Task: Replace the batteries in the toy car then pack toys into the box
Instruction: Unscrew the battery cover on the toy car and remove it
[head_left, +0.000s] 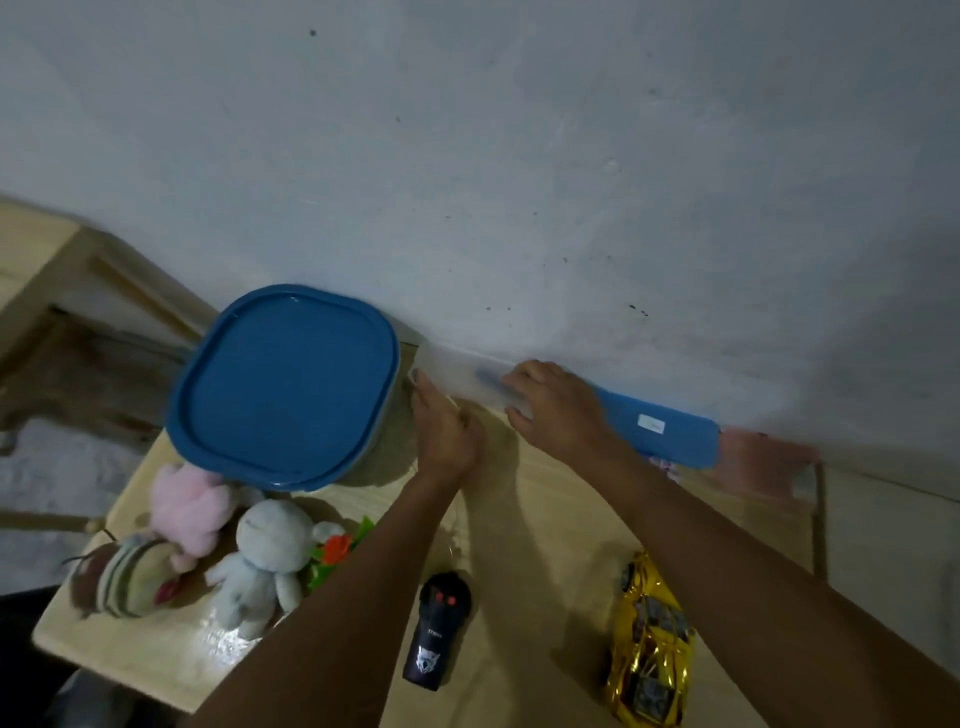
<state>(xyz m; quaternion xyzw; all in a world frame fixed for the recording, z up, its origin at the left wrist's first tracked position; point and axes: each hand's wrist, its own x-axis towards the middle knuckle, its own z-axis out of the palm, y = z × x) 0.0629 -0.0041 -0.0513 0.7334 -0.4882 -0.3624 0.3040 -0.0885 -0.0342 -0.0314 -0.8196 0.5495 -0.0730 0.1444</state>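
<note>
Both arms are stretched out to the back of the pale wooden worktop (545, 519), right up against the grey wall. The right hand (558, 410) lies over a long case (665, 431), blue with a white label and a cloudy clear end, which runs along the foot of the wall. Its fingers curl over the top and the thumb sits at the near edge, so it grips the case. The left hand (447, 434) reaches in just beside it with its fingers straight and together, the tips at the clear end of the case. It holds nothing. To the left stands the box (387, 460), its blue lid (285, 384) on. The toy car (652, 649), shiny gold, sits near the front edge under the right forearm, with a black remote control (439, 634) between the two arms. On the left side, in front of the box, the soft toys are bunched together: a pink plush (189, 504), a white plush (270, 561) and a striped plush (124, 577), with a green and orange plastic toy (337, 551) behind the white one. Something pink (763, 462) beyond the blue end of the case is too blurred to make out.
</note>
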